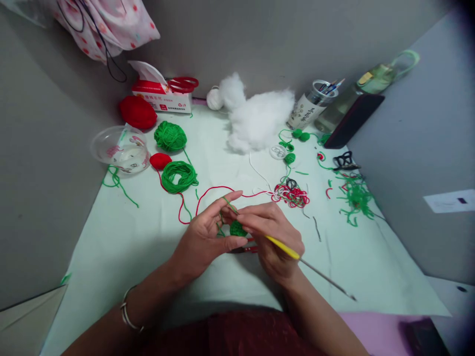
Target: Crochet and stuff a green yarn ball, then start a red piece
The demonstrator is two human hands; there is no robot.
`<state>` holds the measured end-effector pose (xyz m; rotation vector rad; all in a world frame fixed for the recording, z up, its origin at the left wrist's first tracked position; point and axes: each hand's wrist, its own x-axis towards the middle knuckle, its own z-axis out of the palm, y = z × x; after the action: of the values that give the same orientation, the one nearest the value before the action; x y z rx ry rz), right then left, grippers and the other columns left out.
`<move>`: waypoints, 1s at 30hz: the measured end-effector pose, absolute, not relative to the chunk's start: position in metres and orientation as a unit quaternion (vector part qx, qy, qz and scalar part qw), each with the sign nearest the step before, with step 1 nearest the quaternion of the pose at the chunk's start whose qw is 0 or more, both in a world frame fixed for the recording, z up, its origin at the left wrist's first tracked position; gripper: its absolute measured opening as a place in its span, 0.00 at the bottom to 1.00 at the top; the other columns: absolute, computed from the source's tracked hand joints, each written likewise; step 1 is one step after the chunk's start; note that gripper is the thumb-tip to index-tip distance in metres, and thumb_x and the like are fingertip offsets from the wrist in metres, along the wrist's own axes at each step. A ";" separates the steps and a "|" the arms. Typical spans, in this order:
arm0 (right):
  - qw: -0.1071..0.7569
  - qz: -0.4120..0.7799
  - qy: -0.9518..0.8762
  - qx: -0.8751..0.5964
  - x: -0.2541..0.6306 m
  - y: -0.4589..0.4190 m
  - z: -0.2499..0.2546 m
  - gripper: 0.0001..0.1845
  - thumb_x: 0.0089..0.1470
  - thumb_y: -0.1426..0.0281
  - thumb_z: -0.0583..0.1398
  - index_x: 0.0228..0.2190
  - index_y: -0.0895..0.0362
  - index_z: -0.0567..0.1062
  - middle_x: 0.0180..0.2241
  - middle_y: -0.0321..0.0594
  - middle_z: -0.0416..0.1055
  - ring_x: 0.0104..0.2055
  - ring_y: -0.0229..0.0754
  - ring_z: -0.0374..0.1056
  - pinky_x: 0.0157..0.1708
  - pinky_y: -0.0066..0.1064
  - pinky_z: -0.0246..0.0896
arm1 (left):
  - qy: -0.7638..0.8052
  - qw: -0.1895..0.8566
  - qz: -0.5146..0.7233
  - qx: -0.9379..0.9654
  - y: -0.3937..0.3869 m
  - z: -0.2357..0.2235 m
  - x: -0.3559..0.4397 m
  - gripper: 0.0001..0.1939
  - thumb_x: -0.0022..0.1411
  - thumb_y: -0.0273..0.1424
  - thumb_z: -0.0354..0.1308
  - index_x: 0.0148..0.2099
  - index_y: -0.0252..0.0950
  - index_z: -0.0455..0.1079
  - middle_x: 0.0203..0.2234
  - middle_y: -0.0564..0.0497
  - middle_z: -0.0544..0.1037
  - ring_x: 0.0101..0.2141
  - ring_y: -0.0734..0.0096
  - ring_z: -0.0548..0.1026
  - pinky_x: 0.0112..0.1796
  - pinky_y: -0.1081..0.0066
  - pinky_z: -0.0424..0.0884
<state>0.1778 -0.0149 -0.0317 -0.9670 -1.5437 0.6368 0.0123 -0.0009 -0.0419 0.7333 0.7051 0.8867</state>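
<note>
Between thumb and fingers, my left hand point(202, 236) pinches a small green crochet piece point(237, 228). Green yarn point(230, 205) runs over its raised index finger. My right hand point(276, 237) is closed around a crochet hook point(284, 246) with a yellow grip. The hook's bare metal end points down to the right, while its working tip is hidden at the green piece. Both hands meet close together above the table. Under them, partly covered, lies something with red handles point(251, 245); I cannot make out the rest.
Left of my hands lie a coiled green skein point(163, 176), a green yarn ball point(169, 136), red yarn point(138, 112) and a plastic bowl point(102, 146). White stuffing point(260, 118) sits at the back. Tangled red yarn point(291, 195), green scraps point(356, 195), a bottle point(336, 111) and a dark phone point(354, 121) are rightward.
</note>
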 end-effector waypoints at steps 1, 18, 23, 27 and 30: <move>0.575 0.283 -0.647 -0.414 0.178 -0.015 -0.032 0.13 0.64 0.73 0.64 0.44 0.45 0.86 0.40 0.41 0.84 0.39 0.46 0.77 0.38 0.41 0.72 | 0.335 0.770 0.416 0.349 -0.002 -0.041 0.013 0.39 0.53 0.26 0.75 0.65 0.47 0.70 0.41 0.54 0.75 0.47 0.68 0.74 0.53 0.67 0.68; 0.570 0.572 -0.472 -0.353 0.187 -0.005 -0.036 0.08 0.66 0.62 0.63 0.37 0.52 0.79 0.32 0.37 0.82 0.29 0.38 0.74 0.33 0.31 0.74 | 0.365 0.725 0.379 0.445 0.001 -0.031 0.004 0.34 0.55 0.29 0.74 0.63 0.47 0.71 0.38 0.54 0.73 0.45 0.64 0.75 0.52 0.61 0.68; 0.550 0.542 -0.527 -0.355 0.195 -0.006 -0.037 0.08 0.68 0.63 0.61 0.39 0.52 0.80 0.35 0.39 0.82 0.34 0.41 0.77 0.36 0.34 0.75 | 0.376 0.713 0.361 0.469 0.001 -0.033 0.001 0.33 0.56 0.29 0.73 0.63 0.48 0.71 0.38 0.54 0.72 0.45 0.65 0.74 0.53 0.61 0.68; 0.535 0.535 -0.557 -0.344 0.197 -0.006 -0.034 0.09 0.70 0.66 0.59 0.40 0.51 0.80 0.37 0.39 0.81 0.35 0.40 0.77 0.36 0.34 0.76 | 0.389 0.694 0.355 0.491 0.002 -0.031 0.000 0.34 0.56 0.28 0.73 0.63 0.46 0.71 0.38 0.54 0.72 0.45 0.65 0.73 0.53 0.62 0.67; 0.512 0.492 -0.603 -0.364 0.200 -0.006 -0.030 0.10 0.70 0.66 0.58 0.40 0.52 0.80 0.37 0.39 0.80 0.35 0.40 0.77 0.37 0.34 0.76 | 0.404 0.673 0.349 0.512 0.003 -0.030 0.000 0.34 0.54 0.27 0.72 0.63 0.43 0.72 0.38 0.54 0.71 0.43 0.67 0.72 0.51 0.63 0.68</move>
<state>0.1997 -0.0060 -0.0296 -0.8762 -1.4498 1.1848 0.0002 0.0030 -0.0297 1.1524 0.9099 0.7856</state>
